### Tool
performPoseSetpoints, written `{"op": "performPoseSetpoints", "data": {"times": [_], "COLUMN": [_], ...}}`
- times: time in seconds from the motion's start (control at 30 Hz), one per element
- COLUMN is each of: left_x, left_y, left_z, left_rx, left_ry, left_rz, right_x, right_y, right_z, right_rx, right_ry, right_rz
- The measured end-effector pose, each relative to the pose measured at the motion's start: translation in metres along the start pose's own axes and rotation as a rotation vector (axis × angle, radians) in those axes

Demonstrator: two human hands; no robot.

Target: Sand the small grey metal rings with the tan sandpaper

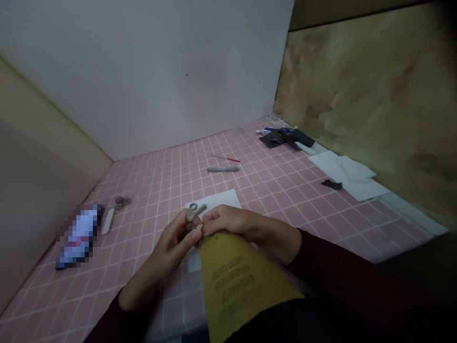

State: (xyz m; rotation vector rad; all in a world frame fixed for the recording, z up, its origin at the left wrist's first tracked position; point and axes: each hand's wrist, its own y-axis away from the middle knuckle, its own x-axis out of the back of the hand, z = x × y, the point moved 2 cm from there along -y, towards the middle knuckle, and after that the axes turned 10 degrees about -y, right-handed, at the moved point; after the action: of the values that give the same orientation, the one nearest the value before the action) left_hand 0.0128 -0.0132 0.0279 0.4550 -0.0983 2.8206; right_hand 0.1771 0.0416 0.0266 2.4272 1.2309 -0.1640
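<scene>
Over the pink bench (282,195), our right hand (230,219) pinches the yellow sheet (239,281), its length running toward us; left hand (173,242), grip unclear.

White strip (108,221) on pink checked surface (285,190), dark scrap (332,184) beside white sheets (352,183), marbled panel (371,95)

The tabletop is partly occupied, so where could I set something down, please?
Bare tiles lie between the white strip and left hand, and between the gray rod and black scrap. Crowded: around the white sheet and along the marbled wall.
</scene>
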Motion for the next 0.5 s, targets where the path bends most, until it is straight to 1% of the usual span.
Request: {"op": "performPoseSetpoints", "data": {"times": [0.03, 0.07, 0.13, 0.17, 0.2, 0.23, 0.27, 0.3, 0.37, 0.4, 0.43, 0.47, 0.5], "left_x": [0.0, 0.0, -0.001, -0.002, -0.003, -0.004, -0.004, -0.003, -0.002, -0.001, 0.0, 0.0, 0.001], "left_y": [0.0, -0.001, -0.006, -0.008, -0.009, -0.009, -0.008, -0.007, -0.002, 0.0, 0.0, 0.0, -0.002], "left_z": [0.0, -0.002, -0.009, -0.012, -0.014, -0.014, -0.013, -0.01, -0.003, -0.001, 0.0, 0.0, -0.003], "left_rx": [-0.004, 0.004, 0.057, 0.086, 0.102, 0.106, 0.095, 0.072, 0.018, -0.01, -0.024, -0.024, -0.007], "left_ry": [-0.004, 0.011, 0.079, 0.116, 0.142, 0.15, 0.139, 0.11, 0.028, -0.008, -0.03, -0.034, -0.016], "left_rz": [-0.001, -0.018, -0.088, -0.122, -0.143, -0.143, -0.121, -0.083, -0.002, 0.019, 0.029, 0.021, -0.001], "right_x": [0.0, 0.001, 0.0, -0.001, -0.002, -0.002, -0.003, -0.002, -0.002, -0.003, -0.003, -0.002, -0.002], "right_y": [0.0, 0.0, 0.001, 0.002, 0.003, 0.004, 0.004, 0.004, 0.004, 0.004, 0.004, 0.004, 0.003], "right_z": [0.0, -0.001, -0.003, -0.004, -0.005, -0.006, -0.007, -0.007, -0.007, -0.006, -0.006, -0.005, -0.005], "right_rx": [0.012, 0.066, 0.233, 0.305, 0.347, 0.357, 0.332, 0.272, 0.103, 0.04, 0.015, 0.038, 0.102], "right_ry": [0.015, 0.092, 0.335, 0.445, 0.516, 0.533, 0.491, 0.401, 0.158, 0.061, 0.019, 0.043, 0.129], "right_rz": [0.013, 0.069, 0.224, 0.279, 0.311, 0.322, 0.303, 0.257, 0.103, 0.041, 0.015, 0.044, 0.114]}}
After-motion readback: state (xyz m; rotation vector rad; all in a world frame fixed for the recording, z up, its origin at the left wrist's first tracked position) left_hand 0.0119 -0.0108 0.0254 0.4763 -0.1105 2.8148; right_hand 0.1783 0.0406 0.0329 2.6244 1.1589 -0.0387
